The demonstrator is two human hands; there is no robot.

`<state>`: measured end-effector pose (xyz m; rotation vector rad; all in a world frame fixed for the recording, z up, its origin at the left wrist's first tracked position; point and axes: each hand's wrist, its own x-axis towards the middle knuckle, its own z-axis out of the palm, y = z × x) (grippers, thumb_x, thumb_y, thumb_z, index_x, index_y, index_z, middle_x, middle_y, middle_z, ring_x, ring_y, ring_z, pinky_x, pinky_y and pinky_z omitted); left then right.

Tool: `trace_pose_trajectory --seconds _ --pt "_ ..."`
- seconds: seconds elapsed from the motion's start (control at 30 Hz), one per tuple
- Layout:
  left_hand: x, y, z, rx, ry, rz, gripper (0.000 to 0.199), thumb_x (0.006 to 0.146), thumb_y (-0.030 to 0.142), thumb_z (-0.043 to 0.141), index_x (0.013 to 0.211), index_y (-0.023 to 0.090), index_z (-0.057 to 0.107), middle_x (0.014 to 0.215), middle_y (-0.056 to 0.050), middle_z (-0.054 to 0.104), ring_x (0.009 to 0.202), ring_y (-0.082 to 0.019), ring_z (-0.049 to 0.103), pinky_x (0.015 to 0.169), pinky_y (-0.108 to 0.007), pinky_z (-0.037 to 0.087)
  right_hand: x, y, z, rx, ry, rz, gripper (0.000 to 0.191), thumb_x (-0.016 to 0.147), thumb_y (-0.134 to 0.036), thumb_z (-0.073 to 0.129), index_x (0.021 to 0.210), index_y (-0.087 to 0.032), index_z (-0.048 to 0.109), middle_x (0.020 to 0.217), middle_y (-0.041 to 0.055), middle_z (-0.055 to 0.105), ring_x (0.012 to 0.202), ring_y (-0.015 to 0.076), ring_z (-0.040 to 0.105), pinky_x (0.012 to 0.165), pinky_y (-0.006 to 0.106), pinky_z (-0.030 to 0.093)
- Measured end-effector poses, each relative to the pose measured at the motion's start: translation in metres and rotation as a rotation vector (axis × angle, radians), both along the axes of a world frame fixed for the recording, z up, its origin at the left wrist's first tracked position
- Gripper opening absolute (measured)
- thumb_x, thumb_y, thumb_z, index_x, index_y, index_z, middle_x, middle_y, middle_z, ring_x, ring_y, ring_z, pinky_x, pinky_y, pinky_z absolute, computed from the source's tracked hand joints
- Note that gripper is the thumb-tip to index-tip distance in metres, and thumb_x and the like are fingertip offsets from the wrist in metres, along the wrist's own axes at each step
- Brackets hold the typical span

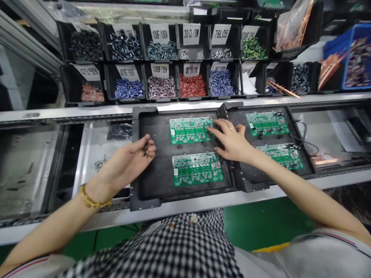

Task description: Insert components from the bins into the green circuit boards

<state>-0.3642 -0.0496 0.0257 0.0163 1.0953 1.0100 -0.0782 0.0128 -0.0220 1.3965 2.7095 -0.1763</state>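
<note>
Bins [191,51] are lined up past the black tray [158,177]; at its left edge, dark bits [145,150] are cupped, likely against dropping, in the left hand [124,164], while the far green board [187,131] seems touched by the wide-spread right hand [233,144] near its far right corner.

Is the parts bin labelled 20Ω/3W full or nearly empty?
Nearly empty: the bin shows bare floor between two small heaps of pale parts.

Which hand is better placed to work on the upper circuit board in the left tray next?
Probably the right hand: its fingers are at the right end of that circuit board. The left hand is farther, across the tray, holding small dark components.
</note>
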Motion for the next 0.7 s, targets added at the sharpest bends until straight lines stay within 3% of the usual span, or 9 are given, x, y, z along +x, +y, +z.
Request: trace_pose_trajectory --seconds 0.1,0.27,0.37,0.47,0.57,0.7 --pt "0.013 0.017 -0.005 -0.011 0.039 -0.001 0.026 0.090 0.002 0.032 0.085 0.007 0.057 0.075 -0.005 0.054 0.065 -0.007 0.050 0.059 -0.014 0.044 0.013 -0.001 -0.004 0.016 -0.032 -0.108 0.065 0.073 -0.019 0.045 0.137 -0.020 0.034 0.144 0.0147 0.029 0.124 0.0366 0.027 0.080 0.051 0.029" --pt "0.052 0.021 -0.027 0.040 0.004 -0.264 0.023 0.090 0.005 0.038 0.091 0.006 0.061 0.075 -0.006 0.060 0.055 -0.004 0.047 0.052 -0.013 0.042 0.025 0.002 0.001 -0.007 0.007 -0.122 0.058 0.078 -0.029 0.050 0.134 -0.023 0.038 0.143 0.0114 0.035 0.124 0.0350 0.032 0.080 0.049 0.029" --pt "0.068 0.028 -0.040 0.070 -0.049 -0.396 0.018 0.090 0.016 0.048 0.085 0.007 0.062 0.073 -0.005 0.059 0.047 -0.001 0.040 0.043 -0.011 0.033 0.021 0.006 0.008 -0.006 0.177 -0.148 0.044 0.082 -0.037 0.053 0.124 -0.024 0.049 0.132 0.0093 0.050 0.120 0.0307 0.042 0.083 0.047 0.027" --pt "0.081 0.039 -0.048 0.102 -0.111 -0.464 0.024 0.086 0.030 0.057 0.085 0.007 0.064 0.065 0.000 0.052 0.042 0.000 0.029 0.037 -0.012 0.021 0.006 0.007 0.014 -0.062 0.445 -0.186 0.024 0.086 -0.036 0.050 0.103 -0.024 0.063 0.110 0.0042 0.066 0.105 0.0232 0.056 0.083 0.041 0.027" --pt "0.092 0.048 -0.049 0.121 -0.110 -0.485 0.027 0.080 0.035 0.064 0.079 0.008 0.061 0.063 0.001 0.049 0.043 0.000 0.029 0.039 -0.013 0.020 -0.013 0.007 0.020 -0.182 0.621 -0.115 0.018 0.086 -0.033 0.052 0.089 -0.023 0.066 0.095 0.0013 0.071 0.092 0.0187 0.062 0.078 0.035 0.029" --pt "0.098 0.063 -0.040 0.103 -0.126 -0.483 0.024 0.085 0.029 0.058 0.072 0.009 0.056 0.065 0.001 0.049 0.046 -0.001 0.030 0.041 -0.014 0.023 -0.022 0.018 0.028 -0.132 0.587 -0.055 0.015 0.085 -0.028 0.052 0.083 -0.021 0.065 0.090 -0.0005 0.070 0.082 0.0154 0.062 0.077 0.034 0.025"
